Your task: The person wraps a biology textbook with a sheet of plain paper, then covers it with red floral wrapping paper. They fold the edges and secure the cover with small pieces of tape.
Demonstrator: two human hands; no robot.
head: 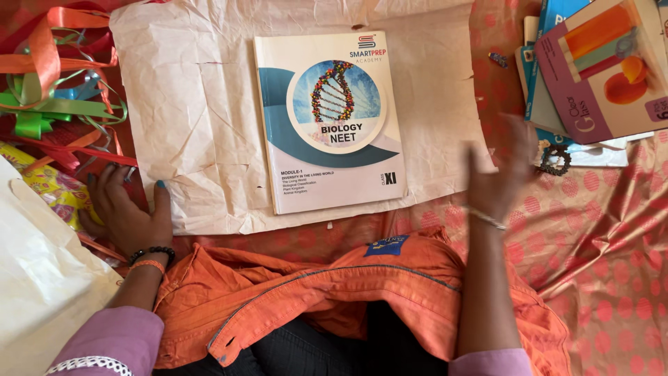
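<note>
Softcover book (pixel 332 122) flat mid-sheet on crinkly, tear-prone paper (pixel 195 104), probably best lifted at edges; left hand (pixel 129 216) pressed open on paper's corner, right hand (pixel 504 170) blurred, spread, empty.

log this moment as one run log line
left hand: flat beside ribbons, touching paper sheet | right hand: raised, blurred, empty | textbook: on sheet
</note>
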